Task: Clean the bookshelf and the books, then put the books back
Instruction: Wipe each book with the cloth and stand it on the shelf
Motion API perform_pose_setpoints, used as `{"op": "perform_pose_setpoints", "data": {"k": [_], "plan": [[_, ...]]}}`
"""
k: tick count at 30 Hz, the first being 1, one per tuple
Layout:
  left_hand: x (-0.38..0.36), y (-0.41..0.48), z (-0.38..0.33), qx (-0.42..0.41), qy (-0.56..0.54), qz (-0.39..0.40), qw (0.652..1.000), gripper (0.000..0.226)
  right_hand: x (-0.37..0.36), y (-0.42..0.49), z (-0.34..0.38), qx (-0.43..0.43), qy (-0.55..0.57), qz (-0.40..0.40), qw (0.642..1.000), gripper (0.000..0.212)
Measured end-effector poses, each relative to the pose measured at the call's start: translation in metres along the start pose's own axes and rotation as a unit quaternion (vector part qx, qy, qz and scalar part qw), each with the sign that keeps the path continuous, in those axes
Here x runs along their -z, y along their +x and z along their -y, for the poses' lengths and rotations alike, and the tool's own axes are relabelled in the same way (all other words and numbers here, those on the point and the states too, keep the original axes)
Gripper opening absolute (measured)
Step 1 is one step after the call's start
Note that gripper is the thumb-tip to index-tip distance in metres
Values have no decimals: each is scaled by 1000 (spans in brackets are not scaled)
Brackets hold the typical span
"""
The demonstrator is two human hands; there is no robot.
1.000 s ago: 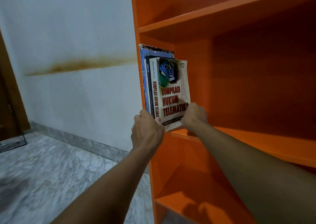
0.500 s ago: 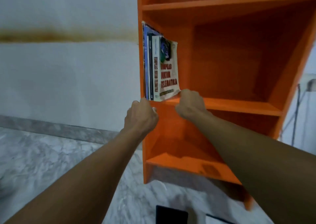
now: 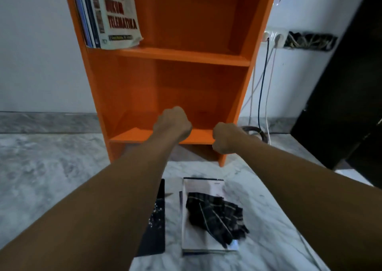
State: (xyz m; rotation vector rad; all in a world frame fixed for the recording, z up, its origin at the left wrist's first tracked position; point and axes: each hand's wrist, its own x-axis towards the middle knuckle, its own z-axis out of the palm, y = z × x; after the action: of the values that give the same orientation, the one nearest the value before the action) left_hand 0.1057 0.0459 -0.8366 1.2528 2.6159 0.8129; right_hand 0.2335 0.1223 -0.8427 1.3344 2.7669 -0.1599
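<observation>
An orange bookshelf stands against the wall. Several books lean upright at the left end of its upper shelf, the outermost white with red lettering. My left hand and my right hand hover in front of the bare bottom shelf, both curled into loose fists with nothing in them. On the marble floor below lie a white book with a dark plaid cloth on top, and a black book partly hidden by my left forearm.
White and dark cables hang from wall sockets right of the shelf. A dark cabinet stands at the far right. Grey marble floor stretches to the left.
Both hands have let go of the white book on the upper shelf and dropped to the bottom shelf level. My view has tilted down, bringing the floor books and cloth into sight.
</observation>
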Motion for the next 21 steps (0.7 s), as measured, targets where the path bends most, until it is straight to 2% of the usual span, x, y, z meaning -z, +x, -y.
{"op": "perform_pose_setpoints", "data": {"k": [2, 4, 5, 8, 9, 11, 16, 21], "plan": [[-36, -7, 6, 0, 4, 39, 999, 11, -39, -1, -7, 9, 8, 53, 998, 20], [-82, -12, 23, 17, -15, 84, 996, 21, -86, -2, -12, 13, 34, 112, 993, 17], [-102, -15, 33, 29, -19, 108, 994, 19, -108, -5, -14, 11, 42, 147, 988, 16], [-149, -27, 69, 88, -7, 135, 987, 10, -166, -20, -22, 9, 21, 249, 968, 68], [-160, -31, 79, 109, -6, 147, 983, 10, -182, -26, -25, 16, -4, 260, 965, 79], [-181, -32, 96, 150, -11, 167, 975, 17, -205, -28, -30, 38, -55, 226, 972, 83], [-224, -30, 111, 209, -101, 177, 956, 17, -227, -18, -36, 90, -124, 119, 981, 67], [-246, -21, 117, 265, -134, 139, 945, 20, -230, -21, -56, 114, -82, 49, 989, 65]]}}
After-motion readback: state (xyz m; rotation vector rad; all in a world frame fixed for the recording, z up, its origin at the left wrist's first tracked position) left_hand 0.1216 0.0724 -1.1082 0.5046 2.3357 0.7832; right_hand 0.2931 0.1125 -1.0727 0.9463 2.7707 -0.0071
